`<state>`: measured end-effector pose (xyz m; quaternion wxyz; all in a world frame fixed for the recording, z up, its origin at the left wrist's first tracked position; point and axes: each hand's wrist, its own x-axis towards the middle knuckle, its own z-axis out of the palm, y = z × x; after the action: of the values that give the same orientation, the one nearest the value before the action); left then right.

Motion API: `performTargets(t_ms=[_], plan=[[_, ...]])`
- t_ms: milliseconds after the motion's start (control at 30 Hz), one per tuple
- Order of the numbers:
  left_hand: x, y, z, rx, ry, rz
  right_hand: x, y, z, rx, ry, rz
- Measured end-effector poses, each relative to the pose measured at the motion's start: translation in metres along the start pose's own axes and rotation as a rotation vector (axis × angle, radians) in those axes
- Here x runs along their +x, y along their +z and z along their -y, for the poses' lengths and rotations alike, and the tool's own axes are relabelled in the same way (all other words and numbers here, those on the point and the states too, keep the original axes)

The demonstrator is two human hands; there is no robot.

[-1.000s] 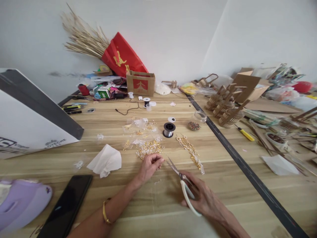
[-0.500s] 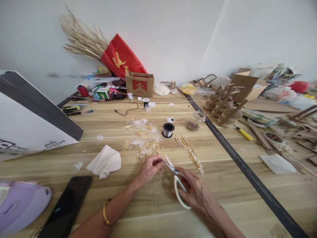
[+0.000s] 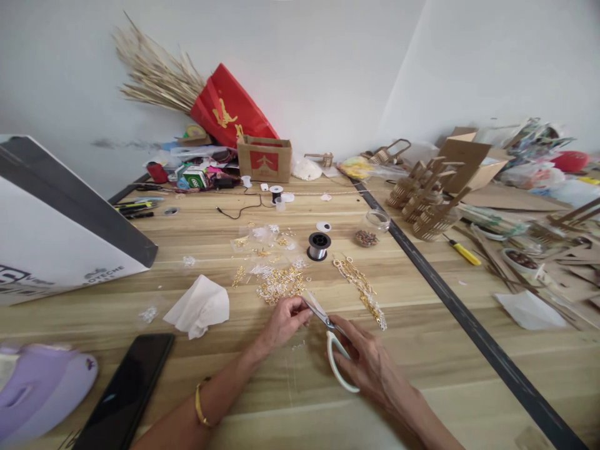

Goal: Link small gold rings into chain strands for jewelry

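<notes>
My right hand grips white-handled scissors, their blades parted and pointing up and left. The blade tips reach the fingers of my left hand. Those fingers are pinched together; what they hold is too fine to name, though a thin clear line with small clear beads hangs below them. Just beyond lies a heap of gold and clear beads. Gold and silver chains lie to the right of the heap. A black spool of fine clear line stands behind.
A crumpled tissue, a phone and a lilac device lie on the left, below a big white box. A jar of beads stands near the black strip. Small woven baskets and a yellow-handled tool are on the right.
The scissors have shifted slightly up and left, with the blades a little nearer together. My left hand has barely moved.
</notes>
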<state>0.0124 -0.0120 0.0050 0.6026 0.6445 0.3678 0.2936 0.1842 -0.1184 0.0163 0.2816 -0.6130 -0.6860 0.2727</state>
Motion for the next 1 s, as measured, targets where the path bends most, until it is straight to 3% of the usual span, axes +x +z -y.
performTargets(t_ms=[767, 1000], plan=[[0.002, 0.000, 0.005, -0.069, -0.027, 0.039, -0.002, 0.007, -0.010, 0.139, -0.094, -0.053], [0.002, -0.001, -0.001, -0.104, -0.068, -0.076, -0.002, 0.002, -0.015, 0.311, 0.063, -0.044]])
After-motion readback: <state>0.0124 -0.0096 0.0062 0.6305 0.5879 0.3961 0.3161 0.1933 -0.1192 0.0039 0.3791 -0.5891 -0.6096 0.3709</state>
